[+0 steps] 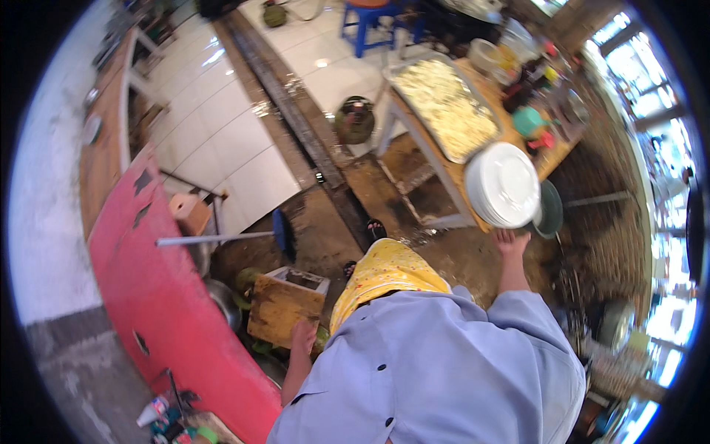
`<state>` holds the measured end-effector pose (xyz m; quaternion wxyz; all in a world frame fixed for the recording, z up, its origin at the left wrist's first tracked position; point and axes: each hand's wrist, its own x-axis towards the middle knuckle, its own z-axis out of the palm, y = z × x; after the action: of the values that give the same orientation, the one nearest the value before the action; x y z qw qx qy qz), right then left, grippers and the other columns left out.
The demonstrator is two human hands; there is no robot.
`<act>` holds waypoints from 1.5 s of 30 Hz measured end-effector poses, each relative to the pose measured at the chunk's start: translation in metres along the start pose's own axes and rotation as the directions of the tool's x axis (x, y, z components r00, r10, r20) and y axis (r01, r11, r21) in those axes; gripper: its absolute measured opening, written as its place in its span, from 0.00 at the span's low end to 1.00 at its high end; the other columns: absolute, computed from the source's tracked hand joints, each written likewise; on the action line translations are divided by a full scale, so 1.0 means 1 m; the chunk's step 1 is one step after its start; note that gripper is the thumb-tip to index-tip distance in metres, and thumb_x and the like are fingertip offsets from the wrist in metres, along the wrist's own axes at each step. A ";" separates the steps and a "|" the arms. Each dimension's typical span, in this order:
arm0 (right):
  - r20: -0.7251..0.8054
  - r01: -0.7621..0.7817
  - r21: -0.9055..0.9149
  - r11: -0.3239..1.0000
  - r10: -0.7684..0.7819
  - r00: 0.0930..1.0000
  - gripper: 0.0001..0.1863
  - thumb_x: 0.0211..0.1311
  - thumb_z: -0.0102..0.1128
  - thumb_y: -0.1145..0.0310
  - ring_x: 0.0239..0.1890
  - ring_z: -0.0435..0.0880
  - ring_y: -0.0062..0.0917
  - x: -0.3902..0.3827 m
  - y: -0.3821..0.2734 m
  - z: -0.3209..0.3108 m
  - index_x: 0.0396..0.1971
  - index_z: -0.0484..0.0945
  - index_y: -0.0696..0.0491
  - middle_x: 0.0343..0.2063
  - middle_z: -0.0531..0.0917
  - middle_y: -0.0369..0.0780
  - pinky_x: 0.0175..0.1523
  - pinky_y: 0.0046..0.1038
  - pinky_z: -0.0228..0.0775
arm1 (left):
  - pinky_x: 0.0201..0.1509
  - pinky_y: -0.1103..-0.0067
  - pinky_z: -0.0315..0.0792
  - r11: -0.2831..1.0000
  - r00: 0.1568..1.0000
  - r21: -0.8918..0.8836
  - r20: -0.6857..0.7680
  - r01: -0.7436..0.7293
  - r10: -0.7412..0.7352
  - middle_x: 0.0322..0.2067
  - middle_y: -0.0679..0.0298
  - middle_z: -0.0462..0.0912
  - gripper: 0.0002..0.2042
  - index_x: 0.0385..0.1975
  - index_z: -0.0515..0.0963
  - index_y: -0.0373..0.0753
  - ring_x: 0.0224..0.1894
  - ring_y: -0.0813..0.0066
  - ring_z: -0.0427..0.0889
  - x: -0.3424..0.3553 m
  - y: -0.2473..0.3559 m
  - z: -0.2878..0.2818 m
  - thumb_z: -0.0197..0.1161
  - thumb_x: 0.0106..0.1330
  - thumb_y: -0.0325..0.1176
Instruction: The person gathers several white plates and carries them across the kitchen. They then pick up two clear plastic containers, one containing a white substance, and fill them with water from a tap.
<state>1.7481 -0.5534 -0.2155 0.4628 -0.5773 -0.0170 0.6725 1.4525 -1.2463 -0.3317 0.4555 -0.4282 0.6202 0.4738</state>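
A stack of white plates (504,183) sits at the near corner of the wooden table (546,164) on my right. My right hand (512,241) is at the stack's lower rim, fingers apart and pointing toward it; whether they press on the plates or the table corner is unclear. Beside the stack, a metal tray (457,157) is filled with pale yellow, crumbly-looking food (446,103). My left hand (302,337) hangs low by a wooden box-like stool (283,311); its fingers are too blurred to read.
A red sheet-covered surface (174,296) runs along my left, with a dustpan-like blue tool (283,235) on a pale handle near it. Bowls and a green cup (527,120) crowd the table's far side. A blue stool (364,29) stands farther off. A channel (296,126) crosses the wet floor.
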 end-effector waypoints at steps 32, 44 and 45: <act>0.631 0.607 -0.751 0.259 0.554 0.544 0.17 0.63 0.64 0.56 0.30 0.79 0.16 -0.093 0.518 0.667 0.46 0.78 0.51 0.33 0.81 0.33 0.30 0.17 0.69 | 0.20 0.77 0.66 0.848 0.906 0.341 0.269 -0.407 0.327 0.22 0.67 0.76 0.05 0.29 0.75 0.45 0.19 0.77 0.73 0.056 0.569 0.087 0.55 0.64 0.36; -0.171 -0.182 -0.884 0.430 0.064 0.983 0.16 0.61 0.65 0.58 0.24 0.80 0.27 -0.086 0.423 0.461 0.44 0.77 0.52 0.31 0.80 0.39 0.28 0.38 0.76 | 0.31 0.70 0.73 0.874 0.934 0.346 0.224 -0.342 0.277 0.40 0.61 0.78 0.18 0.57 0.68 0.45 0.33 0.69 0.80 0.125 0.928 0.124 0.53 0.69 0.41; -0.207 -0.216 -0.846 0.487 0.072 0.976 0.16 0.62 0.64 0.57 0.26 0.81 0.28 -0.093 0.423 0.449 0.43 0.77 0.52 0.32 0.79 0.39 0.28 0.38 0.76 | 0.32 0.70 0.73 0.855 0.913 0.333 0.242 -0.397 0.329 0.41 0.61 0.78 0.18 0.57 0.68 0.45 0.34 0.69 0.80 0.128 0.944 0.139 0.53 0.69 0.41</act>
<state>1.1290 -0.6251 -0.2306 0.0543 -0.7771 -0.2690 0.5664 0.5375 -0.9491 -0.2878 0.4838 -0.1643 0.7261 0.4601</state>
